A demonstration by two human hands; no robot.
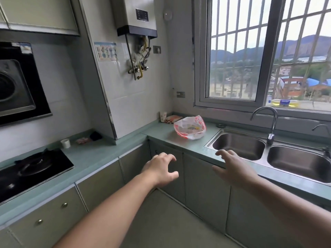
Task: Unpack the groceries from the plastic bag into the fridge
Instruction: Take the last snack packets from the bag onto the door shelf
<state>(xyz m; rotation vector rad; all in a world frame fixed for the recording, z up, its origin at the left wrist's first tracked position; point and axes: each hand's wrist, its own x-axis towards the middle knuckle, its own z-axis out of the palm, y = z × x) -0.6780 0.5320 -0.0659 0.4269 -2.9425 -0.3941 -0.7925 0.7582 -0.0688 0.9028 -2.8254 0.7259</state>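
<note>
- The plastic bag (189, 127) is sitting right of the frame's centre, on the green counter (166, 138), just beside the left basin of the double sink (238, 146) and below the window.
- Both hands are reaching out below it, in the lower middle of the frame, well short of the bag and over the cabinet fronts rather than the counter.
- The left hand (161, 170) is spreading wide, fingers loosely curved, holding nothing; the right hand (232, 169) is likewise spreading wide and holding nothing.
- The bag is lying up and slightly right of the left hand, up and left of the right hand, roughly between them; the right looks marginally nearer.
- The bag is slumping low and wide, its mouth facing up.
- Its contents are showing only as a yellowish blur; the fridge is lying outside the frame.
</note>
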